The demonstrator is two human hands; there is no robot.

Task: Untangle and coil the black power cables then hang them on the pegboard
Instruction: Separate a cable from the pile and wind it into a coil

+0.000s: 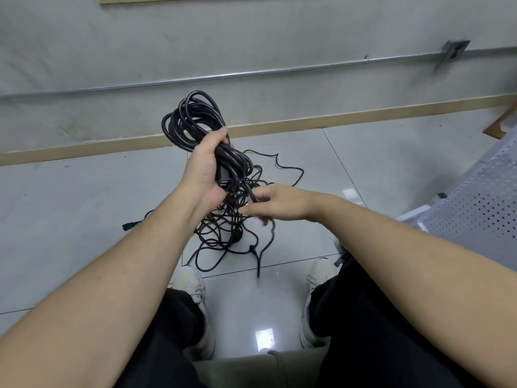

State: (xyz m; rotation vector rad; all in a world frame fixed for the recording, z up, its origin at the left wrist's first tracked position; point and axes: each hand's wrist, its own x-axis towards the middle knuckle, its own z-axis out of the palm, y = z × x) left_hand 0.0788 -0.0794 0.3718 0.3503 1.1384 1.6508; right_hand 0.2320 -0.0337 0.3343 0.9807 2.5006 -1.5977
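Status: you're partway through the first cable, nowhere near hanging.

Your left hand (205, 166) is clenched round a coiled bundle (193, 121) of black cable, loops sticking up above the fist, a connector end (222, 179) lying against the palm. Your right hand (275, 203) is pinching a loose strand (267, 236) that trails down to the floor (84, 197); looks like you're feeding it in for the next loop.

Not done: the tangled pile (232, 219) on the floor just in front of your shoes (193, 287) is a knot, with at least one plug (130, 226) poking out on the left side. Can't tell how many cables are in it, or whether the strand you hold is free of it.

Pegboard isn't identifiable in view, so nothing shows as hung. Remaining: finish this coil, clear the pile, coil the rest, hang all.
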